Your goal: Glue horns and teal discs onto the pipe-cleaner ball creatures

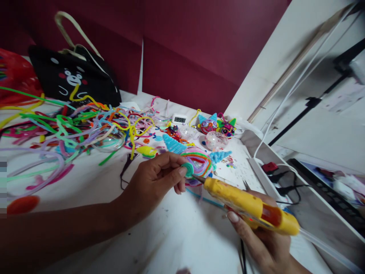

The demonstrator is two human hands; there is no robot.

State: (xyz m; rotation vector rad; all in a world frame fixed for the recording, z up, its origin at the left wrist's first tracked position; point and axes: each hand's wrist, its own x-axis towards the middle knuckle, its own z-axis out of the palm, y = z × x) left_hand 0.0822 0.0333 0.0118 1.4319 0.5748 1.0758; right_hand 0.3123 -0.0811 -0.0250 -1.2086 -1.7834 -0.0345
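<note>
My left hand (158, 178) is closed in a pinch on a small teal pipe-cleaner coil (188, 169), held just above the white table. My right hand (261, 232) grips a yellow glue gun (251, 205), whose nozzle tip touches the coil. Right behind the coil lies a round ball wrapped in rainbow pipe cleaners (198, 161) with two blue cone ears (173, 145).
A heap of loose coloured pipe cleaners (71, 129) covers the left of the table (176, 228). A black bear-face bag (72, 78) stands at the back left. Two finished cat-face balls (216, 125), clear balls and a small digital clock (179, 119) sit behind. Cables and a power strip (273, 171) lie right.
</note>
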